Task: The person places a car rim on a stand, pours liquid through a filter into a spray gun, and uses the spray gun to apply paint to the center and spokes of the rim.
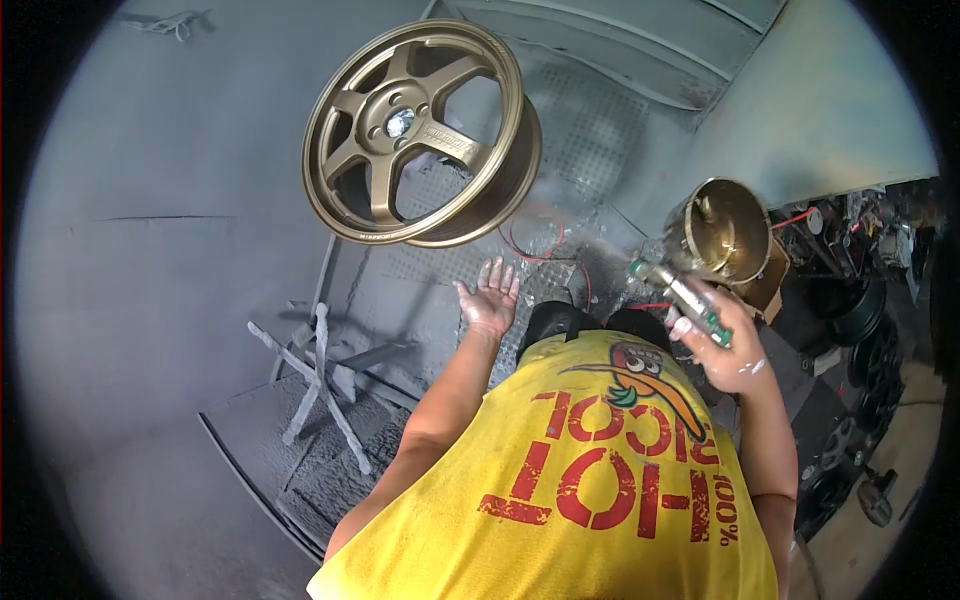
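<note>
A bronze-gold car wheel rim (381, 190) with several spokes hangs tilted in front of me, its support hidden. My left hand (490, 298) is just below its lower edge, palm up with fingers spread, holding nothing and not visibly touching the rim. In my right hand (735, 345) is a spray gun (683, 300), gripped around its body with the fingers wrapped. Its round metal cup (690, 232), smeared with gold paint inside, sits beyond the hand. The gun's green-ringed front end points left toward the rim, and a faint haze hangs before it.
A paint-crusted metal stand (318, 385) with crossed arms is at lower left. A red hose (588, 285) runs along the floor between rim and gun. Grey walls enclose the left and far sides. Several dark wheels (835, 475) and a cardboard box (768, 285) lie at right.
</note>
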Action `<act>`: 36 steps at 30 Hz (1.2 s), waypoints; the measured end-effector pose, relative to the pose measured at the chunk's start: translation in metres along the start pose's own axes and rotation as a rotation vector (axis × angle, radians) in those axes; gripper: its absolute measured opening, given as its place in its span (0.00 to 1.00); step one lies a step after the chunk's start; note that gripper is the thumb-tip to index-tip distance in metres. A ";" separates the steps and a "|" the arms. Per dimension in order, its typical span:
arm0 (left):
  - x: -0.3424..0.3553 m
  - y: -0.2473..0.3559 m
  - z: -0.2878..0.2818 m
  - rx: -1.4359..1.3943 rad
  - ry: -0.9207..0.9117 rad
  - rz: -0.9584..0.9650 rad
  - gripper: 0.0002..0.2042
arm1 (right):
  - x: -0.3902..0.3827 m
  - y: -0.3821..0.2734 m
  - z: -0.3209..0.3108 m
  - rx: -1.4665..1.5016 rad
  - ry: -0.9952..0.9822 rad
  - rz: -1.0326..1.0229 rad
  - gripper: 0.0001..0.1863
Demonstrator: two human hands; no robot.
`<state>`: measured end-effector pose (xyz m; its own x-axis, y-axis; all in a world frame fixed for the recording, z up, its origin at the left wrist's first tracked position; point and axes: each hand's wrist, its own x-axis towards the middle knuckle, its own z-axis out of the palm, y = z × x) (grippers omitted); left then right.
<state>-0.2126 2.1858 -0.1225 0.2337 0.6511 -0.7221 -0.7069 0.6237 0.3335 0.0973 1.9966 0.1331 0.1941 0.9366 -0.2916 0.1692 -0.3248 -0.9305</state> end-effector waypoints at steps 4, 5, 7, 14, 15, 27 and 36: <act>0.005 0.004 0.016 -0.041 -0.049 0.027 0.44 | 0.003 0.002 -0.012 0.003 0.125 -0.072 0.24; 0.007 0.006 0.019 -0.047 -0.065 0.042 0.44 | 0.002 0.001 -0.012 -0.006 0.161 -0.086 0.24; 0.011 0.011 0.025 -0.051 -0.098 0.069 0.45 | -0.001 -0.008 -0.011 0.010 0.218 -0.085 0.24; 0.011 0.041 0.028 -0.116 -0.020 0.122 0.47 | -0.030 -0.023 -0.001 0.313 -0.187 0.035 0.21; 0.010 0.048 0.024 -0.126 -0.034 0.123 0.48 | -0.034 -0.030 -0.002 0.414 -0.238 0.051 0.20; 0.010 0.091 -0.019 -0.126 0.044 0.285 0.45 | -0.019 -0.028 -0.006 0.151 0.192 -0.057 0.24; -0.015 0.029 -0.022 0.038 0.010 -0.001 0.44 | -0.022 0.000 0.030 0.058 -0.181 -0.160 0.26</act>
<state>-0.2508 2.1849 -0.1155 0.2274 0.6463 -0.7284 -0.6805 0.6405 0.3558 0.0644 1.9803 0.1332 -0.0080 0.9854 -0.1700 0.1269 -0.1677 -0.9776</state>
